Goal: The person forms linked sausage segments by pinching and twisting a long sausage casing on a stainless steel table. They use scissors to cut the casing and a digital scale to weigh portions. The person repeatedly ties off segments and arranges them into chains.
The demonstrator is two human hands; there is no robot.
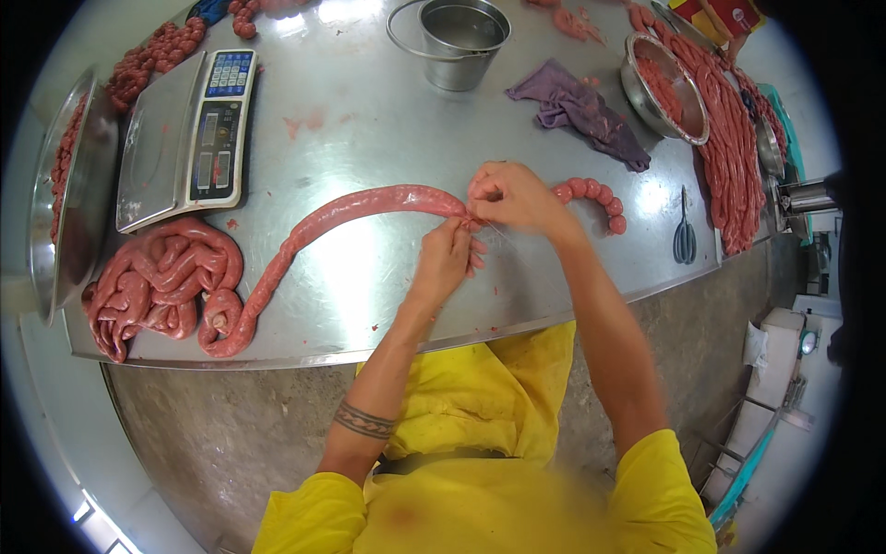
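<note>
A long raw sausage (369, 203) runs from a coiled pile (166, 277) at the table's left up to my hands. My left hand (445, 251) pinches its end, with some fingers loose below. My right hand (517, 196) is closed just above and to the right, with thin string (496, 227) trailing between the two hands. What exactly the right fingers grip is partly hidden, though the string leads to them. Past my right wrist, a short curved chain of small tied sausage links (595, 196) lies on the metal table.
A digital scale (189, 138) stands left, beside a large metal bowl (92, 175). A metal bucket (454, 55) and purple cloth (586, 111) lie beyond my hands. Scissors (684, 238) rest at the right, near a bowl of meat (688, 120) and long sausages (734, 185). Another person's hand (736, 48) shows far right.
</note>
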